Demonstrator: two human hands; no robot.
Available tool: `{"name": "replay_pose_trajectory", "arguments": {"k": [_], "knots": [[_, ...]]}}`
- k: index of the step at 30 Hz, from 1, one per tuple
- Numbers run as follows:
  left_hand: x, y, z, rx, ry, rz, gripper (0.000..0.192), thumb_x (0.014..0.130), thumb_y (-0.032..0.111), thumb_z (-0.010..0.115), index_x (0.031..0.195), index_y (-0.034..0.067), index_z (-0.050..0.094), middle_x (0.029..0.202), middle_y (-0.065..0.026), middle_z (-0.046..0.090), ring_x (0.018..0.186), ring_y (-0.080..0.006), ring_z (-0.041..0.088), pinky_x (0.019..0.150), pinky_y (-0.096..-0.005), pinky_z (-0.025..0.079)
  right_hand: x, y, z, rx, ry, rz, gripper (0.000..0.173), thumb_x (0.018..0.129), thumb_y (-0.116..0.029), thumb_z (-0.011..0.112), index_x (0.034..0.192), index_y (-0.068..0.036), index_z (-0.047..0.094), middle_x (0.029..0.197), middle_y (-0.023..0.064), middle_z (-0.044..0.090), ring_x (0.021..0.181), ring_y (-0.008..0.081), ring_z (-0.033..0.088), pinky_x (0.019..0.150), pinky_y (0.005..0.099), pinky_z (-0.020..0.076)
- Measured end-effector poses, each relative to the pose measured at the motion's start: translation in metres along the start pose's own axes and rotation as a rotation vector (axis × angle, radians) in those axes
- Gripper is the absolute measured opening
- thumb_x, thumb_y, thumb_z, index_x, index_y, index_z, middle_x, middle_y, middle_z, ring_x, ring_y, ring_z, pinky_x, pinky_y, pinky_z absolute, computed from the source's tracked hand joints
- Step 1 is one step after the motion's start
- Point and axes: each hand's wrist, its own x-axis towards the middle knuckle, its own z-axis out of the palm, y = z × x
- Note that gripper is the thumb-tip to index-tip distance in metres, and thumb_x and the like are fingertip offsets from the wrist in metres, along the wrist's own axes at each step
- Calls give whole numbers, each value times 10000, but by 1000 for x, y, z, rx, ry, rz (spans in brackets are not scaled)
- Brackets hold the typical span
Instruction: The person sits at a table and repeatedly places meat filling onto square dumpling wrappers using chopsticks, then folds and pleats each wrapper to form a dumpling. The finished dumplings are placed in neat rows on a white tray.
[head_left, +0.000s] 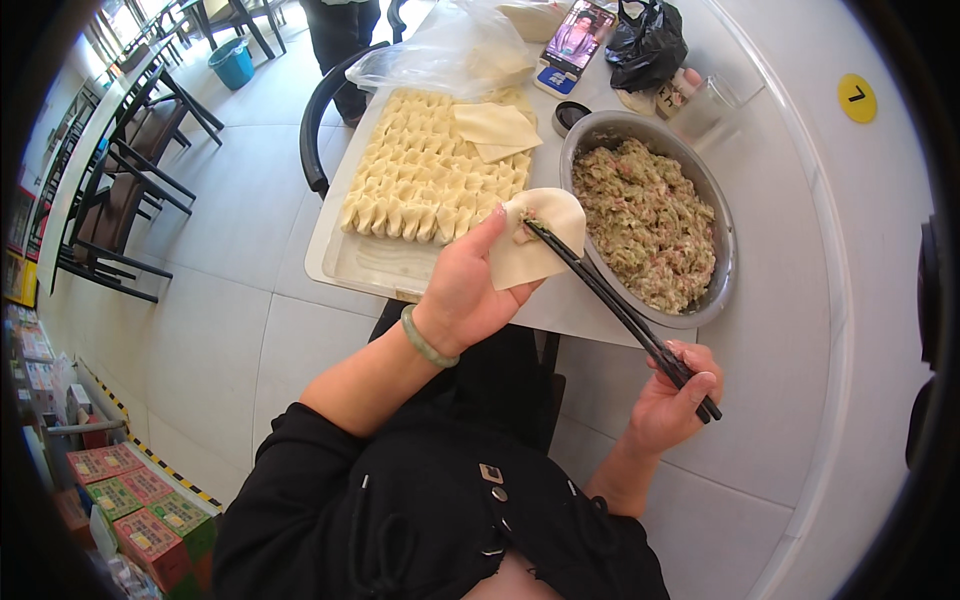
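Note:
A flat dough wrapper lies across the fingers of my left hand, held at its edge by the thumb. In my right hand is a pair of black chopsticks. Their tips touch a small dab of filling on the wrapper. Beyond the right side of the wrapper stands a steel bowl heaped with minced meat and green filling. Behind my left hand, rows of folded dumplings fill most of a tray. Loose wrappers rest on top of them.
At the table's back are a clear plastic bag, a propped phone, a black plastic bag, a black lid and a glass jar. A chair and a standing person's legs are beyond the tray.

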Motion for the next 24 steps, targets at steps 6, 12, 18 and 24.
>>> {"name": "replay_pose_trajectory", "arguments": {"k": [6,12,18,24], "knots": [[-2,6,-6,63,6,44,442,1020,268,354,1371,3,383,1331,-129,496,1248,-274,481,1095,-434,358,1,-3,-10,9,121,-17,381,1014,-338,415,986,13,559,859,215,570,667,255,571,512,317,511],[-9,8,-13,121,26,28,432,1022,285,347,1360,25,418,1284,-97,524,1215,-251,504,1043,-409,402,2,-3,-5,-1,-51,-93,377,1017,-355,400,1032,-13,557,856,199,562,672,238,559,512,304,498],[-14,12,-14,127,53,21,438,1022,302,344,1359,32,424,1280,-92,529,1193,-250,522,1031,-402,410,0,-5,0,58,-29,-97,416,1005,-400,415,1048,-10,553,885,213,558,661,248,563,502,317,510],[-13,13,-16,109,3,-1,446,1021,306,341,1366,34,413,1295,-101,529,1209,-254,514,1042,-410,402,-4,1,11,-5,-128,-82,397,1005,-386,426,1056,-11,548,857,204,564,684,262,579,501,325,524]]}}
